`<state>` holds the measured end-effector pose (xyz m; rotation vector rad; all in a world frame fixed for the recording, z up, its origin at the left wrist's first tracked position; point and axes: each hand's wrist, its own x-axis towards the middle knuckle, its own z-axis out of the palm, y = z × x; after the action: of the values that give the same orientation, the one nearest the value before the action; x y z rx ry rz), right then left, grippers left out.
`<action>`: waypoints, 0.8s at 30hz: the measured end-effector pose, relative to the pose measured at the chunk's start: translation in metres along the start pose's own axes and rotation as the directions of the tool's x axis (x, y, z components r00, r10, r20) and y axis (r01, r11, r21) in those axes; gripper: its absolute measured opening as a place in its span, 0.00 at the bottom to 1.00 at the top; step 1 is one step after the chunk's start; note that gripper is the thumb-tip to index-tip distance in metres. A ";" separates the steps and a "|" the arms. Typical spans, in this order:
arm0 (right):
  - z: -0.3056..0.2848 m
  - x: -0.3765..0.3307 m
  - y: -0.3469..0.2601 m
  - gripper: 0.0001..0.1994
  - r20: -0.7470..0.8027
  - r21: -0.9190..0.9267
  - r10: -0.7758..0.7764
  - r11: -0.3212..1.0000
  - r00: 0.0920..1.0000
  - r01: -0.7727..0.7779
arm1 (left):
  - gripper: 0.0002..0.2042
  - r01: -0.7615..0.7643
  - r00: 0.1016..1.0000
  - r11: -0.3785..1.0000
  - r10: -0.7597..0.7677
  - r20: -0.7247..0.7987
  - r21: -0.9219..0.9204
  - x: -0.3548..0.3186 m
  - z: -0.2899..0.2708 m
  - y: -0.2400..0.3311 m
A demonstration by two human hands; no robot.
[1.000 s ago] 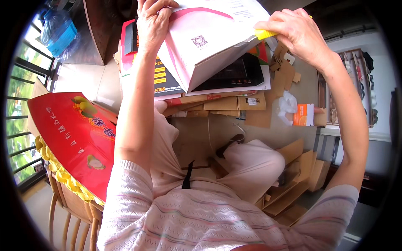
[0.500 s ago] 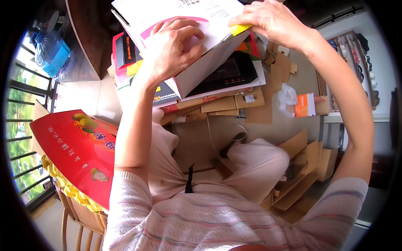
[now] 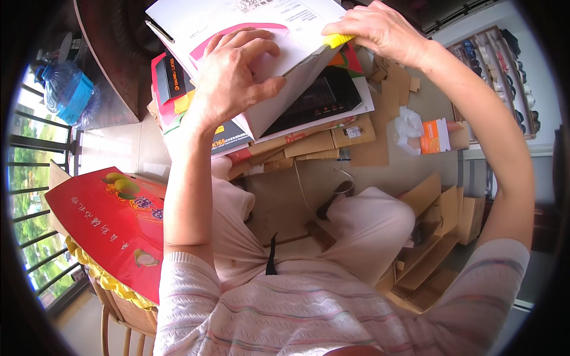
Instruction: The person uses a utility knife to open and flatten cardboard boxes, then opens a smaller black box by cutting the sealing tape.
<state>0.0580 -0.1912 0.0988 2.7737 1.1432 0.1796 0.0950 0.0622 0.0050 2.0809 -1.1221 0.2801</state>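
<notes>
A white cardboard box with a pink printed patch rests tilted on a stack of flattened packaging. My left hand lies on its top face, fingers spread and thumb apart. At the box's right edge, my right hand is closed around a yellow box cutter. The cutter's tip meets the edge between the top face and the near side; how deep the blade sits cannot be made out. Beneath the box lie a black printed panel and folded brown cardboard.
A red printed carton panel leans on a wooden chair at left. A large water bottle stands by dark furniture. Brown cardboard boxes are at right. A plastic bag and orange-white box lie on the floor.
My left thumb has spread farther from the fingers, and the left hand has shifted slightly left with the box. The cutter remains at the box's edge in my right hand.
</notes>
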 end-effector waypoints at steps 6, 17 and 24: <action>-0.002 -0.045 0.034 0.16 0.099 -0.310 0.336 0.905 0.937 -0.292 | 0.19 -0.029 0.999 0.997 0.032 -0.042 0.067 0.000 0.002 0.000; -0.031 -0.027 -0.034 0.16 0.138 -0.450 0.432 0.829 0.891 -0.332 | 0.14 -0.059 0.995 0.997 0.063 -0.080 0.044 0.003 0.003 -0.011; 0.056 -0.053 -0.093 0.16 0.105 0.631 0.811 0.393 0.575 -0.669 | 0.13 -0.056 0.997 0.997 0.058 -0.043 0.049 0.001 0.002 -0.013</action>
<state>-0.0345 -0.1679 0.0245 3.7513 -0.2830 0.2367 0.1051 0.0648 -0.0024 2.0764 -1.1599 0.3817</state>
